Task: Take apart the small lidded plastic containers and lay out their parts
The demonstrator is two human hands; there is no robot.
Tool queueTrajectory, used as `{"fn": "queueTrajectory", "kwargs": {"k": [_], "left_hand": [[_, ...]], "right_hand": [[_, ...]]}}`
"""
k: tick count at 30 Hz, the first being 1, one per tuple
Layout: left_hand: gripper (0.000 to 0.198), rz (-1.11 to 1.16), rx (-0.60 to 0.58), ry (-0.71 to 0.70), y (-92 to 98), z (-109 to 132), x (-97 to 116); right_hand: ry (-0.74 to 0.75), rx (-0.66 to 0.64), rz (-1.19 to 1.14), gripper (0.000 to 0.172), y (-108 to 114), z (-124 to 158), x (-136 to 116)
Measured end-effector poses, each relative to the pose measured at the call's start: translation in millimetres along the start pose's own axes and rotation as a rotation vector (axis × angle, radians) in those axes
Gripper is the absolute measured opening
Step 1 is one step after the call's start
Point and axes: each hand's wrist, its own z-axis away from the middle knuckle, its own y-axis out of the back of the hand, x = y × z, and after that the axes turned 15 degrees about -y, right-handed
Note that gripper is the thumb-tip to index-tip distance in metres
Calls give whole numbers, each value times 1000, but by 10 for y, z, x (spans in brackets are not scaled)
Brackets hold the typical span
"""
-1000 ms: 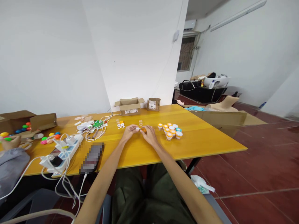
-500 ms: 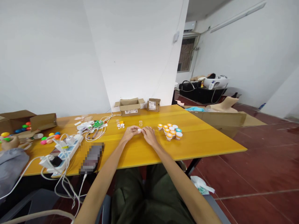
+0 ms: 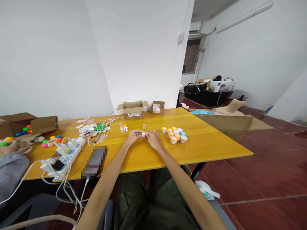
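Observation:
Both my hands rest on the yellow table (image 3: 203, 147), fingertips meeting over a tiny white object (image 3: 143, 134). My left hand (image 3: 133, 136) pinches that white piece from the left. My right hand (image 3: 153, 139) has its fingers curled close against it from the right; what it holds is hidden. A cluster of small jars with orange, white and teal lids (image 3: 175, 134) stands just to the right of my right hand. Small white and orange caps (image 3: 124, 128) and a clear little vial (image 3: 144, 126) lie just beyond my hands.
Two open cardboard boxes (image 3: 133, 109) stand at the table's far edge. A white power strip with cables (image 3: 64, 156), a dark phone (image 3: 94, 162) and coloured balls (image 3: 51, 140) fill the left side. Another box (image 3: 18, 124) holds more balls. Red tiled floor lies right.
The orange piece seen by my right fingers a second ago is out of sight. My hands have closed slightly together; otherwise little moved.

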Motion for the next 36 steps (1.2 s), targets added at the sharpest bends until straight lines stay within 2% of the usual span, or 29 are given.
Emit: {"fn": "queueTrajectory", "kwargs": {"k": [6,12,27,36], "left_hand": [[44,-5,7,-1,-6,-1,1],[41,-20,41,-26,-29,-4,25],[44,26,23,8,4,9,20],[24,-82,35,-61,9,-44,-57]], "right_hand": [[53,17,-5,29,-35,-18,47],[36,50,18,27,-43,-6,14],[70,-4,-113,32,-92,-75,71],[54,0,-177,33,18,-31,9]]}}
